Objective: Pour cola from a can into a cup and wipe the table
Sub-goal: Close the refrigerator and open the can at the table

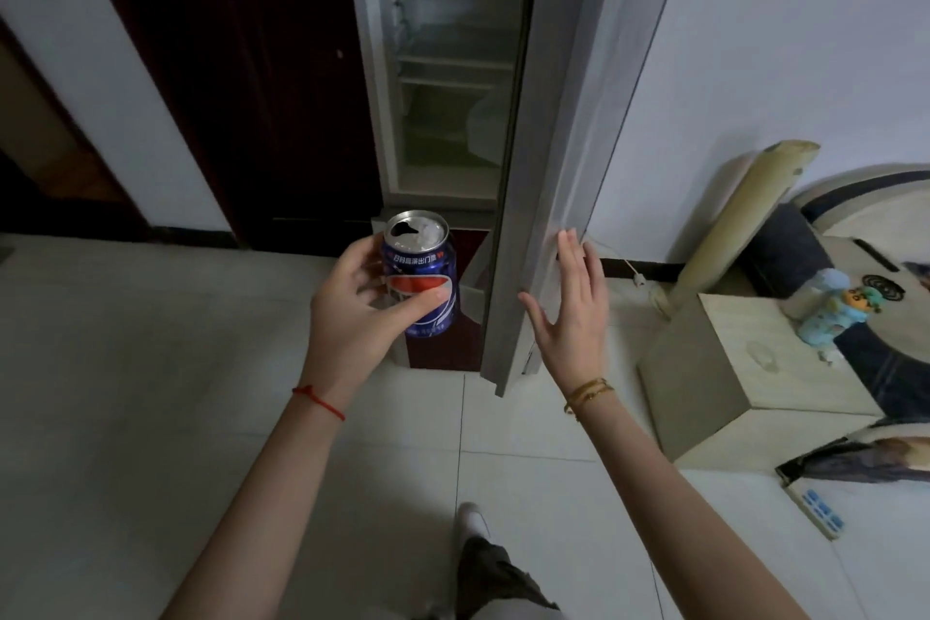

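1. Left hand (360, 305): fingers and thumb curled round the can (421, 274), gripping its side. Red string on that wrist.
2. Can: blue cola can, upright, top already open; held in the air in front of the fridge (443, 66), above the tiled floor (151, 368).
3. Right hand (571, 305): fingers straight and slightly spread, palm flat against the edge of the fridge door (548, 166). Gold bracelet on that wrist.
4. Fridge door partly ajar; shelves visible inside.
5. Right of the fridge: small cabinet (729, 368) by the wall.
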